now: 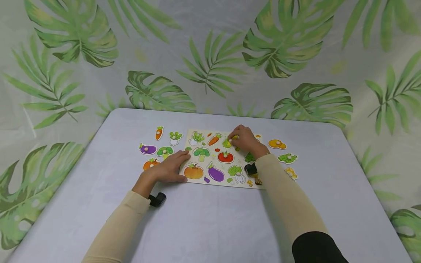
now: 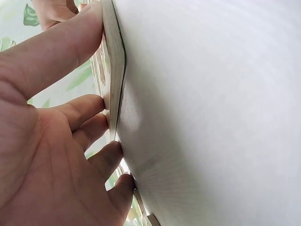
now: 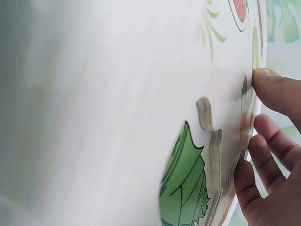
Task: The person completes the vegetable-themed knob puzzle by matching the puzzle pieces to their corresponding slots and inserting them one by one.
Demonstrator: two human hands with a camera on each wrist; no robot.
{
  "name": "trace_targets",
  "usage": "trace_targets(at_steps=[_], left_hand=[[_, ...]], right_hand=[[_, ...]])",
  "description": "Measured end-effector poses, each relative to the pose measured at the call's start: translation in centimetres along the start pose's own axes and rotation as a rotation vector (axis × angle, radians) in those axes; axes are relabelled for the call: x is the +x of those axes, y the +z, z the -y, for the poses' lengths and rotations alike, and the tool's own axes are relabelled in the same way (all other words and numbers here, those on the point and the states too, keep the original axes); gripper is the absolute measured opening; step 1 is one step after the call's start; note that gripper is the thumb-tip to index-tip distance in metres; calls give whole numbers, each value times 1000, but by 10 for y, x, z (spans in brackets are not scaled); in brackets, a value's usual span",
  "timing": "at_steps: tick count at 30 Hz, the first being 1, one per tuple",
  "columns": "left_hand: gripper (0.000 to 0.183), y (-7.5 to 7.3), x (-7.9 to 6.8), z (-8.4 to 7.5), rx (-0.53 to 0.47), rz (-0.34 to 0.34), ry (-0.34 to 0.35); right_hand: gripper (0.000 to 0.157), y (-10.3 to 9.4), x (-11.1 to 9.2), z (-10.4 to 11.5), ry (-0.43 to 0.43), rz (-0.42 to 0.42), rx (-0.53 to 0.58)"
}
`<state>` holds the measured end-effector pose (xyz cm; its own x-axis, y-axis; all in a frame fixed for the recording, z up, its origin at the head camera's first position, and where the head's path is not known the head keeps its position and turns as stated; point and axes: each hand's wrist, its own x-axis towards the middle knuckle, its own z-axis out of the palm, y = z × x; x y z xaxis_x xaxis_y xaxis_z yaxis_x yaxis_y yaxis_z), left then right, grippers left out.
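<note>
A pale wooden peg puzzle board point(image 1: 210, 182) with printed vegetables lies on the table. My left hand point(image 1: 171, 168) rests along its left side, thumb by the near corner; in the left wrist view the fingertips point(image 2: 89, 106) touch the board's edge. Over the board's upper right, my right hand point(image 1: 245, 140) pinches a small yellow-green vegetable piece point(image 1: 227, 143) with thumb and finger, its kind partly hidden by the fingers. The tomato piece point(image 1: 225, 157) and the bok choy piece point(image 1: 235, 170) sit in the board with their knobs showing.
Left of the board lie loose carrot point(image 1: 159, 133), turnip point(image 1: 175, 138), eggplant point(image 1: 147, 149), broccoli point(image 1: 163, 152) and pumpkin point(image 1: 150, 164) pieces. On the right are a yellow-orange piece point(image 1: 277, 144), a green leafy piece point(image 1: 287, 158) and a yellow piece point(image 1: 291, 173), partly behind the right sleeve.
</note>
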<state>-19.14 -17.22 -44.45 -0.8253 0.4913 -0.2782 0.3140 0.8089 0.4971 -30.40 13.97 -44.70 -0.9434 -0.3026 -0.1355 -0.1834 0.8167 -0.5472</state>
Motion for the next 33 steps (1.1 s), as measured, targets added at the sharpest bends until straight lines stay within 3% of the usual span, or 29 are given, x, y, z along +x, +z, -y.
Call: trace_targets(at_steps=[11, 18, 22, 26, 33], left_hand=[[84, 1, -3, -3, -3, -11, 8], [84, -1, -2, -3, 2, -11, 0], [85, 0, -1, -2, 6, -10, -9], [86, 0, -1, -1, 9, -21, -9], [85, -1, -1, -3, -1, -10, -8]], right_hand=[[25, 1, -3, -2, -38, 7, -43], [44, -10, -11, 5, -115, 107, -175], [51, -22, -25, 10, -172, 118, -281], [50, -33, -47, 10, -221, 69, -354], [44, -55, -86, -13, -210, 17, -308]])
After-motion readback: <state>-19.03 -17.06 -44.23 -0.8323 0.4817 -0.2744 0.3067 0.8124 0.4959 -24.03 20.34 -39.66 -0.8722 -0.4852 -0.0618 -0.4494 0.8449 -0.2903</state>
